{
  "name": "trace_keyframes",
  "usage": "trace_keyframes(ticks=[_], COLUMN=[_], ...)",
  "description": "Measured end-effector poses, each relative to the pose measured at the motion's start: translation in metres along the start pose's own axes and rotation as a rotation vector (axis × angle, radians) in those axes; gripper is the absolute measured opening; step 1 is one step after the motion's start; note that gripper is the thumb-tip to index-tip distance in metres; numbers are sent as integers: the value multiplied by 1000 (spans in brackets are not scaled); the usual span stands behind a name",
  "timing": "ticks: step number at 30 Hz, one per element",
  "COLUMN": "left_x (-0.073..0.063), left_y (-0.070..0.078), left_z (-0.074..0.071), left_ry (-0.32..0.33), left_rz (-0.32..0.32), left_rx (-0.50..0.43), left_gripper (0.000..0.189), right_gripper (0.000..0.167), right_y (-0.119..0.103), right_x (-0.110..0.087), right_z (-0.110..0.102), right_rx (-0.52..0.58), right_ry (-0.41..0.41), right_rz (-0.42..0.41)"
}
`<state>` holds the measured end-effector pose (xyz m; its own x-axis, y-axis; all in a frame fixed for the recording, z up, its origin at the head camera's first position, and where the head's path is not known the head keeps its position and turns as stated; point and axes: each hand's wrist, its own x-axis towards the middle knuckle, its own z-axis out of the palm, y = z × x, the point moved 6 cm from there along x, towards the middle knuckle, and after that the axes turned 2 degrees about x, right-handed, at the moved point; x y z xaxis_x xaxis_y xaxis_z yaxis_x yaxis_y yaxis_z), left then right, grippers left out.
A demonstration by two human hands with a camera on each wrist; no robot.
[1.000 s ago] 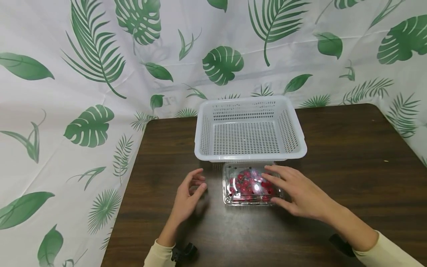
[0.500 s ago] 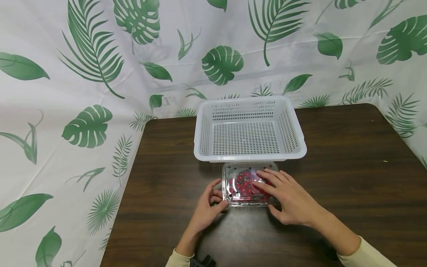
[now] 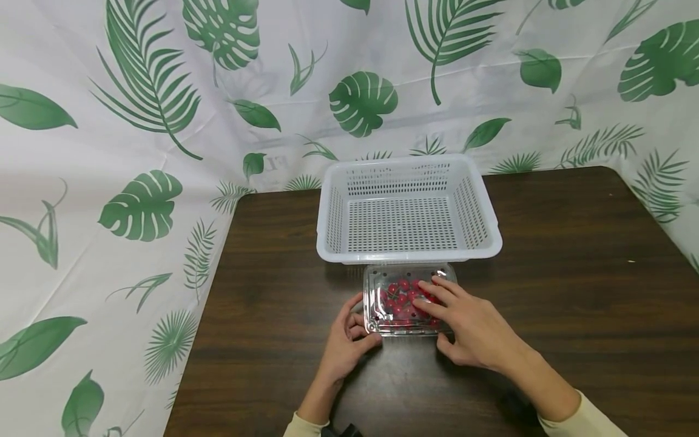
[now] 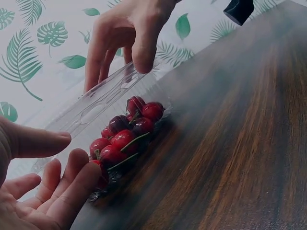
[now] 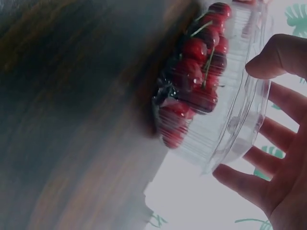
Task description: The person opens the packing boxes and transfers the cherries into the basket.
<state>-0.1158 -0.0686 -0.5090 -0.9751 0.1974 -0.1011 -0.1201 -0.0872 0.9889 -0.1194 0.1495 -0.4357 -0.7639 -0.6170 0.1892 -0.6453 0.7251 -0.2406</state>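
A clear plastic clamshell box (image 3: pixel 382 285) of cherries (image 3: pixel 402 298) lies on the table with its lid down. My left hand (image 3: pixel 343 349) holds the box's left front corner, thumb along the front and curled fingers against the end. Spread over the right part of the lid is my right hand (image 3: pixel 475 328), fingers resting on top and thumb low at the front edge. In the right wrist view that thumb reaches the lid's rim. Red and dark cherries (image 4: pixel 122 139) with green stems show through the wall in the left wrist view.
Right behind the box stands a white perforated plastic basket (image 3: pixel 401 227) with nothing in it. The dark wooden table (image 3: pixel 573 255) ends at a leaf-patterned white curtain (image 3: pixel 306 73) at the back and left.
My left hand has moved right, from beside the box onto its left end. The right hand has shifted left over the lid. The box has stayed in place.
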Motion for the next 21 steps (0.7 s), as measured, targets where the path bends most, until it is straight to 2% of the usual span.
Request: trace_keyframes(ticks=[4,10,14,21], left_x=[0,-1,-2,-3], left_y=[-3,-11,-13,-11], left_z=[2,6,7,9], left_ry=[16,33,47,67], left_rz=[-14,-103,-128,-124], left_rx=[-92,-271,-314,-369], left_gripper=[81,73,69,64], right_gripper=[62,57,55,51], right_y=[-2,-8,-11,-13], right_x=[2,7,9,13], right_z=[-1,-2,0,0], right_rx=[-29,-58,-46,-49], right_ry=[-13,76,113,125], right_rz=[-4,-97,-144,-180])
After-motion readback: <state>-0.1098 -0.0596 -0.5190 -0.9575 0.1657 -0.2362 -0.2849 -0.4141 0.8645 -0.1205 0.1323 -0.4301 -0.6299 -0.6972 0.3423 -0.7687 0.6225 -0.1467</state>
